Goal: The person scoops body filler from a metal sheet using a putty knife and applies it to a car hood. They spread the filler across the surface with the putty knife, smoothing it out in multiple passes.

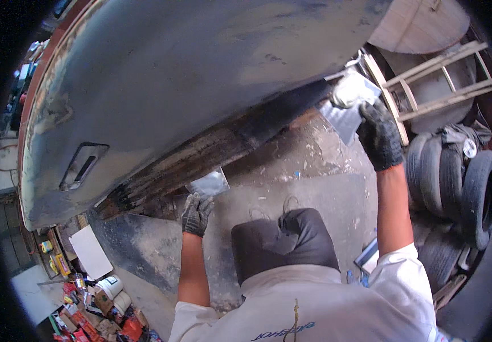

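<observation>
In front of me stands a car door panel (200, 85), grey and patchy, with a recessed handle (84, 165) at its left end. My left hand (198, 214), in a dark knit glove, is closed on a flat, pale, shiny spreader (209, 183) just below the panel's lower edge. Farther right, my right hand (380, 135), gloved too, grips a silvery flat sheet (345, 121). A lump of white paste (353, 91) lies on that sheet. Both hands are apart from the panel's painted face.
A wooden ladder (445, 82) leans at the far right, with several old tyres (482, 199) stacked nearer. At lower left are a white board (91, 252), white buckets (111, 286) and a heap of red boxes and scraps (89, 319). Debris litters the concrete floor (314, 199).
</observation>
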The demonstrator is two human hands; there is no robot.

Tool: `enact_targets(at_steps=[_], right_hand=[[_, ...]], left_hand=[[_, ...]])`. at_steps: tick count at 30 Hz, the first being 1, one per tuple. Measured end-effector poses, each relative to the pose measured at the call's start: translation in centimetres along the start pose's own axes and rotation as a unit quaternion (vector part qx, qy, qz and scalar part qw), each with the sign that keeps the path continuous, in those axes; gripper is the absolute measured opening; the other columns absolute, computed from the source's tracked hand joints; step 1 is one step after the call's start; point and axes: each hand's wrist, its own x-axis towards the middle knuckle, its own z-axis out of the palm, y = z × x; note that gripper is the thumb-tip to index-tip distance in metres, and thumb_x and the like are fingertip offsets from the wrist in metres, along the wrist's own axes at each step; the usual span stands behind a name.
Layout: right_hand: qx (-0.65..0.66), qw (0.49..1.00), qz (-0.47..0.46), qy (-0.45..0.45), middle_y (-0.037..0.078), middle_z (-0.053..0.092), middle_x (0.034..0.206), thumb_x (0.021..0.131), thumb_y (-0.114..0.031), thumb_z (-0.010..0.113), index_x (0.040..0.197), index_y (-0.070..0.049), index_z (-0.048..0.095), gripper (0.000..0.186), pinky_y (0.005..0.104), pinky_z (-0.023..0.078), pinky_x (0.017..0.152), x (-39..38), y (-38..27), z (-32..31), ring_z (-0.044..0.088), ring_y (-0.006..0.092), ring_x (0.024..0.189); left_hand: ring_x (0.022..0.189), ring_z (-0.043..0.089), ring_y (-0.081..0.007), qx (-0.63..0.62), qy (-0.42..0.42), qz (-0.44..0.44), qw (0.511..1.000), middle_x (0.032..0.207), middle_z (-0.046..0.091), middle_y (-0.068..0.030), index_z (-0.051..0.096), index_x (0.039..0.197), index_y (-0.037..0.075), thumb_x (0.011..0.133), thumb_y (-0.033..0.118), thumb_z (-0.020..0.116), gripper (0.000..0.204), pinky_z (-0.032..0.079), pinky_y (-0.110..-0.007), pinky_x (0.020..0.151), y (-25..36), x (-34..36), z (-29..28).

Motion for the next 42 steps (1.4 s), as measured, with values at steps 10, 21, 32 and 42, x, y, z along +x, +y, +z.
enact_targets(at_steps=[10,21,32,42], right_hand=[[-0.076,0.934,-0.347,-0.03,0.008,0.067,0.128,0.097,-0.004,0.061,0.134,-0.006,0.061,0.037,0.0366,0.05,0.099,5.0,-2.7,5.6,0.065,0.022,0.115],[-0.396,0.415,-0.766,0.291,0.007,0.066,0.127,0.078,-0.009,0.063,0.119,-0.013,0.069,0.041,0.045,0.048,0.097,12.5,-7.4,14.2,0.062,0.0282,0.113],[-0.414,0.461,-0.743,0.253,0.007,0.066,0.127,0.079,-0.008,0.064,0.121,-0.011,0.068,0.042,0.0461,0.049,0.093,9.4,-1.4,13.3,0.061,0.0285,0.116],[-0.434,0.462,-0.734,0.244,0.011,0.064,0.129,0.082,-0.004,0.059,0.128,-0.01,0.066,0.047,0.0452,0.046,0.102,11.0,-0.1,13.8,0.06,0.0306,0.119]], left_hand=[[0.123,0.06,-0.0356,0.259,-0.14,0.345,0.891,0.142,0.058,-0.0135,0.048,0.15,0.012,0.101,0.023,0.058,0.051,0.055,-0.048,0.096,-5.2,30.9,-2.5],[0.124,0.056,-0.0298,0.367,-0.018,0.461,0.808,0.143,0.056,-0.011,0.056,0.141,0.008,0.1,0.023,0.059,0.043,0.046,-0.047,0.104,-6.0,39.1,-2.6],[0.126,0.05,-0.0261,0.196,-0.153,0.55,0.797,0.144,0.055,-0.0087,0.055,0.141,0.008,0.102,0.031,0.056,0.045,0.035,-0.047,0.113,-6.5,41.6,-3.1],[0.12,0.057,-0.0263,0.301,-0.08,0.596,0.74,0.137,0.061,-0.0102,0.052,0.143,0.006,0.102,0.032,0.057,0.049,0.044,-0.04,0.104,-5.2,42.1,-2.6]])
